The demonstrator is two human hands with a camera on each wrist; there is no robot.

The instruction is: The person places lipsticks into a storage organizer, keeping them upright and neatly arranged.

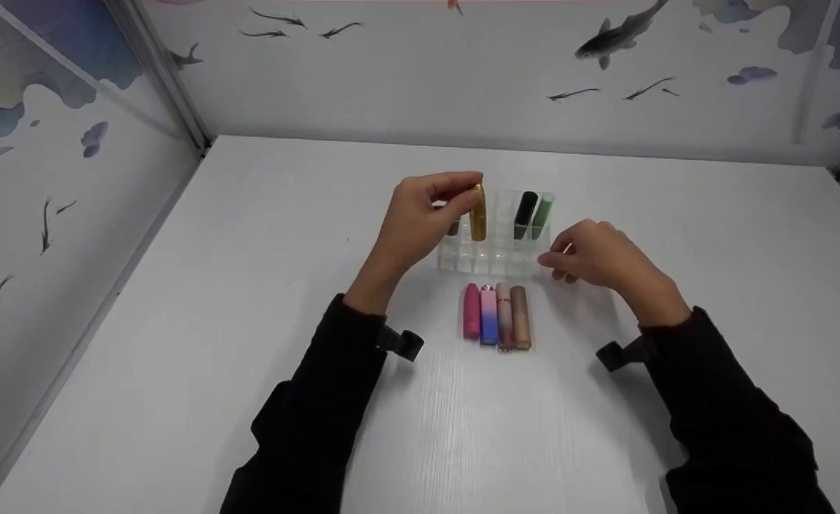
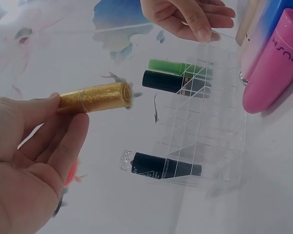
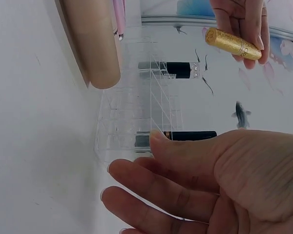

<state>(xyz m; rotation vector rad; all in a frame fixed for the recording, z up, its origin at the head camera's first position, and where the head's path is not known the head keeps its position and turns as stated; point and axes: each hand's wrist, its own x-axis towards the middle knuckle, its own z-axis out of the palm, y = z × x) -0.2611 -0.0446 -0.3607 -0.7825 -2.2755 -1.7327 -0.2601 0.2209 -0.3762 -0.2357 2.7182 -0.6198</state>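
Observation:
My left hand pinches a gold lipstick tube by its top end, thumb against the fingers. In the head view the tube stands nearly upright and overlaps the clear divided organizer. The left wrist view shows its other end free in front of the organizer. Loosely bent, the fingers of my right hand are at the organizer's right end, thumb tip right at its edge. A black tube and a green tube stand in the organizer's right side. Another black tube with a clear cap stands at its left.
In front of the organizer lie a pink tube, a pink-to-blue tube, a pinkish tube and a brown tube, side by side on the white table. Patterned panels rise behind and at the left.

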